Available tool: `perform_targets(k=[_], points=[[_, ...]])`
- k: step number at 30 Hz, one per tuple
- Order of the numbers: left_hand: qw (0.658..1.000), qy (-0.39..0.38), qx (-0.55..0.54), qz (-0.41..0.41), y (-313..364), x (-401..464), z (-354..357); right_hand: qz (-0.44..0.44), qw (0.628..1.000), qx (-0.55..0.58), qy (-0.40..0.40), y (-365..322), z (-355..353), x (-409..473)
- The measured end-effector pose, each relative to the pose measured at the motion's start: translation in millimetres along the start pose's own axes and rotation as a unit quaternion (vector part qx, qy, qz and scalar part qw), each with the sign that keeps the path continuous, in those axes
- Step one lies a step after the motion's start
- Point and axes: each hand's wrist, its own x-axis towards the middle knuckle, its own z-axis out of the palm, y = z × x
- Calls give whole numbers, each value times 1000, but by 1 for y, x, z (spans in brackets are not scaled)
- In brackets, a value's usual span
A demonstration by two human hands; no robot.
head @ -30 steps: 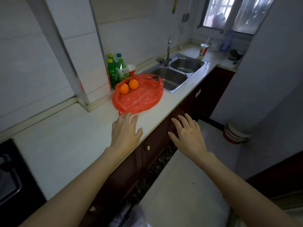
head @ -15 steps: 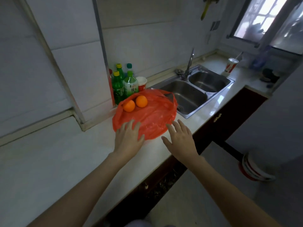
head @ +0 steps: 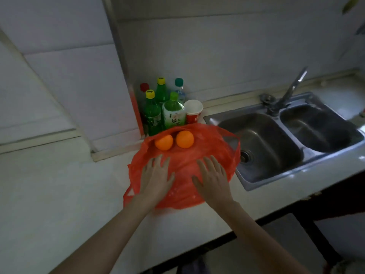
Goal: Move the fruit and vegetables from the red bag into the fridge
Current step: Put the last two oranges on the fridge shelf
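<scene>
Crumpled red plastic bag (head: 183,169): lies on the pale stone bench (head: 59,194), just left of the double steel sink (head: 276,139). Two round oranges (head: 173,141) sit side by side at its far, open edge. Left hand (head: 155,177) and right hand (head: 214,179): both over the bag, fingers straight and spread, gripping nothing; contact cannot be told. Green plastic bottles (head: 158,111) and a red-and-white paper cup (head: 193,113) stand behind.

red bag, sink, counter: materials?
Red bag: thin plastic film, semi-glossy; it crinkles, and the two oranges sit at its open mouth. Sink: looks like stainless steel, brushed, with grey metallic reflections. Counter: pale, smooth and slightly shiny; stone or laminate, cannot tell which.
</scene>
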Motion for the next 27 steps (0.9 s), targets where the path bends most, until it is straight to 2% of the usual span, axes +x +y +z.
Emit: perform_targets(k=[8,13,27], points=[[996,23,16,-82,16,81,25,-53,997,24,-43,50,30,75],[992,0,25,-126,4,119,43,-66,995,53,-57,61,52,104],[989,-18,-6,-149,-4,159,67,-88,989,95,-67,79,70,158]])
